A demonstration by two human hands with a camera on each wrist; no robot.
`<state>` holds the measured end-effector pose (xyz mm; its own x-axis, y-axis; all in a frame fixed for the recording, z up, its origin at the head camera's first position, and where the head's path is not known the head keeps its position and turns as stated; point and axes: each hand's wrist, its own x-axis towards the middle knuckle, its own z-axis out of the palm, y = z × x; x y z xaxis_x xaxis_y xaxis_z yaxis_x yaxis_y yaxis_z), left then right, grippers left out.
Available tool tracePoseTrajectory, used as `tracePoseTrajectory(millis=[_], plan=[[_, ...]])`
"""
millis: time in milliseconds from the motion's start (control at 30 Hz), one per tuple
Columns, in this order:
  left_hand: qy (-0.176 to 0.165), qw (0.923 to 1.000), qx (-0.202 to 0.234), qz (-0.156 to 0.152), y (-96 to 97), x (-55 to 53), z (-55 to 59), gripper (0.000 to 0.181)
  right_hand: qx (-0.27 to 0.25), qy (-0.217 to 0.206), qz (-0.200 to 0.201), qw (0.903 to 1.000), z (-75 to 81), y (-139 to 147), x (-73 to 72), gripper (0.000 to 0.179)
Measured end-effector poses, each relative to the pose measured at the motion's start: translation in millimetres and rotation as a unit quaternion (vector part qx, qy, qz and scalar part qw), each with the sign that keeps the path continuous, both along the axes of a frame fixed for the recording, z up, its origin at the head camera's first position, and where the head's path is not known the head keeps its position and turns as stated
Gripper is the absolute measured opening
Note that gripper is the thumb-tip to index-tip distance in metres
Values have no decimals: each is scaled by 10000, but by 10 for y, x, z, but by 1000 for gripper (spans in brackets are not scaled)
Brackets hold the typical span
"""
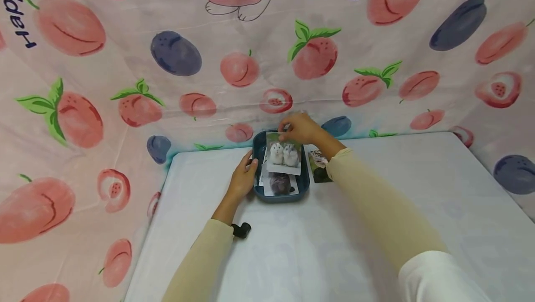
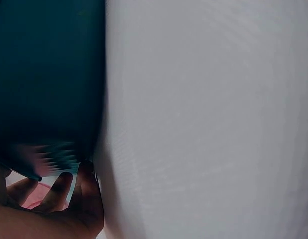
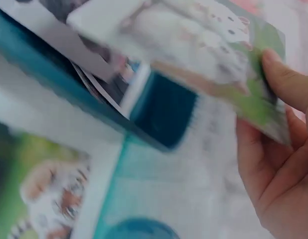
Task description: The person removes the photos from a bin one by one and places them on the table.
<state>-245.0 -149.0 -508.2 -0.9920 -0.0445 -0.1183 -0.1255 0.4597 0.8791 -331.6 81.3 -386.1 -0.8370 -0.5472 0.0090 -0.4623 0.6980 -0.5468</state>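
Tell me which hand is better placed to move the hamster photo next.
Probably the right hand: it pinches the hamster photo above the teal tray, whose side the left hand grips.

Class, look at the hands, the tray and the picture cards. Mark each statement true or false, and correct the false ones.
1. The left hand touches the blue tray. True.
2. The tray has no cards in it. False: a card showing a dark animal lies inside, among others.
3. The right hand pinches a card showing two animals. True.
4. Every card is in or over the tray. False: a card showing a striped animal lies beside it, on the white table.
5. The cloth behind the table is printed with fruit. True.
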Motion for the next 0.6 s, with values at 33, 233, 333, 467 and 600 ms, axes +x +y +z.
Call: tracePoseTrajectory(millis=[33, 233, 333, 467, 600], plan=[[4, 10000, -11, 6, 1, -2, -1, 54, -76, 4, -55, 10000, 48, 55, -2, 19], [-82, 9999, -7, 70, 2, -2, 9, 53, -355, 38, -439, 9984, 328, 465, 26, 26], [-97, 9999, 12, 78, -1, -1, 10, 53, -403, -50, -663, 9970, 399, 727, 35, 29], [-146, 9998, 39, 86, 4, 4, 11, 54, -317, -92, -848, 9959, 375, 1114, 33, 31], [-172, 9998, 22, 72, 15, 8, 14, 54, -121, -133, -928, 9955, 224, 1499, 13, 29]])
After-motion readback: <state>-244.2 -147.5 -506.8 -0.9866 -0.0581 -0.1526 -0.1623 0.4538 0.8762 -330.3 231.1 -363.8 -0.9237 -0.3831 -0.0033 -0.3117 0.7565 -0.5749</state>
